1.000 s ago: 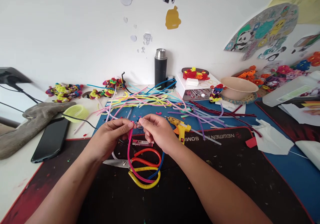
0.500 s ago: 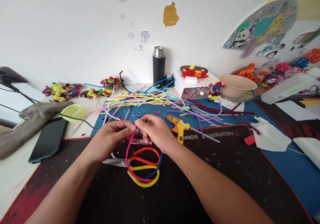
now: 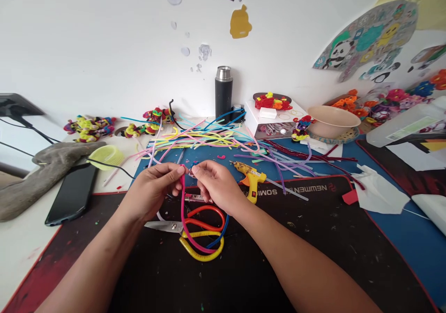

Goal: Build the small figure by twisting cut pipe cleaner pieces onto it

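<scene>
Head view: one glue gun (image 3: pixel 249 176), one scissors (image 3: pixel 195 234), one phone (image 3: pixel 71 193), one flask (image 3: pixel 223 92), one bowl (image 3: pixel 331 121). Just left of the glue gun, left hand (image 3: pixel 153 189) and right hand (image 3: pixel 216 185) meet, each pinched closed on one pink strip (image 3: pixel 183 210), which loops down over the scissors.

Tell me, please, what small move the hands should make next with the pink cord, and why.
Probably the right hand should draw the cord's short end through. Both hands pinch the top of the pink cord together, the left hand close beside, and its long loop hangs slack over the scissors.
</scene>
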A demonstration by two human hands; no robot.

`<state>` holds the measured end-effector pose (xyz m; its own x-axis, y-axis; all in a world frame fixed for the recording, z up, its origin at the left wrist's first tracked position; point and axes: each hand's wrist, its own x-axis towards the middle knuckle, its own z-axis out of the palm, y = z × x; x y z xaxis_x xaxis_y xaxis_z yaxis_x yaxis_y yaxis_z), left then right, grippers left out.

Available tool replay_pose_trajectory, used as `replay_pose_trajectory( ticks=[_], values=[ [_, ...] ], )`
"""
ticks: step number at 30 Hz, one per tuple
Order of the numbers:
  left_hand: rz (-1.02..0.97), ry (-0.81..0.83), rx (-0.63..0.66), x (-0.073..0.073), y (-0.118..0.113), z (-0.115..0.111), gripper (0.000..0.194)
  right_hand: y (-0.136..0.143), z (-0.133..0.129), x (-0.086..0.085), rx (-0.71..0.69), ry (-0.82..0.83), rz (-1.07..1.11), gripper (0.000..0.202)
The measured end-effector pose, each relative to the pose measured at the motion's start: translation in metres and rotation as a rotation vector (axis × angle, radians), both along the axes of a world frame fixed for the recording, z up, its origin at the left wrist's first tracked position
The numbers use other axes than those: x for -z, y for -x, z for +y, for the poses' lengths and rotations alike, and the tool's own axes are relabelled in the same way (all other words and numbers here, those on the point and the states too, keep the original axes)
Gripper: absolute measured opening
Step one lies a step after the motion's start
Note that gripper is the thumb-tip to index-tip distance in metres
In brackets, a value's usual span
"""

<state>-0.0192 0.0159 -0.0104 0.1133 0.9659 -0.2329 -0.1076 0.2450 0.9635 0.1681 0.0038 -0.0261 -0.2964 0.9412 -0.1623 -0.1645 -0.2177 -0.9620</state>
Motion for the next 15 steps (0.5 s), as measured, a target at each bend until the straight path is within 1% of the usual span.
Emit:
replay_pose_trajectory(
  ticks=[3, 5, 9, 15],
  values=[
    [-0.096, 0.014, -0.134, -0.004, -0.003, 0.002, 0.05, 0.0, -0.001, 0.001, -0.03, -0.017, 0.012, 0.035],
    [-0.121, 0.021, -0.176, -0.006, -0.005, 0.001, 0.053, 0.001, -0.003, 0.001, -0.068, -0.023, 0.013, 0.039],
    [-0.118, 0.0, -0.199, -0.006, -0.009, -0.001, 0.054, 0.005, -0.006, 0.003, -0.113, -0.046, -0.006, 0.039],
    [-0.116, -0.061, -0.199, -0.001, -0.012, -0.002, 0.05, 0.009, -0.008, 0.007, -0.09, -0.118, -0.103, 0.037]
  ],
)
